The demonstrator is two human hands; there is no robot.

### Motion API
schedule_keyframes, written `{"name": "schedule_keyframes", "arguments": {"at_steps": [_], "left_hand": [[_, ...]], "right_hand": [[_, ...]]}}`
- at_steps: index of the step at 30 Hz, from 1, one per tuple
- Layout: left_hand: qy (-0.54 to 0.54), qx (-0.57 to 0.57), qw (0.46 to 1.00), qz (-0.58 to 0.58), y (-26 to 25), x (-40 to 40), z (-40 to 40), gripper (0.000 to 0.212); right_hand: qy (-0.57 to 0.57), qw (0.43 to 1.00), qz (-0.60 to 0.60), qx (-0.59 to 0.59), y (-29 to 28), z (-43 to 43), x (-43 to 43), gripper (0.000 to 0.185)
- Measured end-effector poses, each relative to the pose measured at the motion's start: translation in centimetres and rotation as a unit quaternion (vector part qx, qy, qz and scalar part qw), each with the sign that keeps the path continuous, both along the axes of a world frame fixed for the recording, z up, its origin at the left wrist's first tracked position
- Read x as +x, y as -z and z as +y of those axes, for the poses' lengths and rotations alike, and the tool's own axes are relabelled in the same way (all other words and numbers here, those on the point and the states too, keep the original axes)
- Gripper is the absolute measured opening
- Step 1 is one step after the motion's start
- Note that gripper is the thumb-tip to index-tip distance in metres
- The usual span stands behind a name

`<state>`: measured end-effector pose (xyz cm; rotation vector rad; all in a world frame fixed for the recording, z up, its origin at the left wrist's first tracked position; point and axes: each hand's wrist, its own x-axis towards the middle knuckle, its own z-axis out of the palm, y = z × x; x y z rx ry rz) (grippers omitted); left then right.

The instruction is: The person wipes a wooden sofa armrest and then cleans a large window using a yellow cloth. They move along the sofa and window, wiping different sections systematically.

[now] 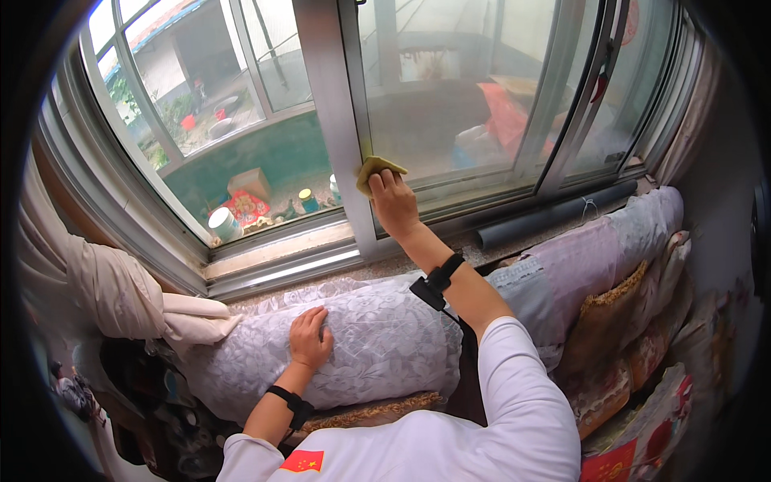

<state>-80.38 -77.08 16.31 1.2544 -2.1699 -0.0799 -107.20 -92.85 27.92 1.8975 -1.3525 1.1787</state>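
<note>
My right hand [394, 203] grips a folded yellow cloth [380, 166] and presses it to the metal frame [352, 129] of a sliding window, at the frame's inner edge beside the glass. The pane [446, 114] to its right looks hazy. My left hand [310, 338] rests with its palm down on the white lace cover [373, 361] over a sofa back, holding nothing. Black straps with small devices sit on both wrists. Below the window frame runs the lower sliding track [289, 271].
A tied beige curtain [114, 283] hangs at the left. On the sill at the right lies a dark grey pipe [554, 214]. A red pepper ornament [600, 86] hangs by the right sash. Beyond the glass stand a white bucket [225, 225] and a cardboard box [250, 182].
</note>
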Motion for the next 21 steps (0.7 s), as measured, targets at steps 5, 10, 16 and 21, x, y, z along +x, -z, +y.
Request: {"name": "schedule_keyframes", "arguments": {"at_steps": [5,10,16,21], "left_hand": [[-0.007,0.015,1.0,-0.009,0.0,0.1,0.0,0.035],[-0.013,0.029,0.999,-0.02,-0.4,0.1,0.3,0.036],[0.002,0.012,0.999,-0.031,-0.3,-0.2,-0.1,0.036],[-0.004,0.019,0.999,-0.031,-0.5,-0.1,0.3,0.037]], "right_hand": [[0.022,0.997,0.063,-0.034,-0.7,0.0,-6.0,0.021],[0.151,0.987,-0.022,-0.044,-0.8,-1.0,-17.2,0.036],[0.379,0.904,-0.189,-0.06,2.4,-3.5,-30.7,0.025],[0.361,0.869,-0.338,-0.028,4.0,-4.4,-32.0,0.024]]}}
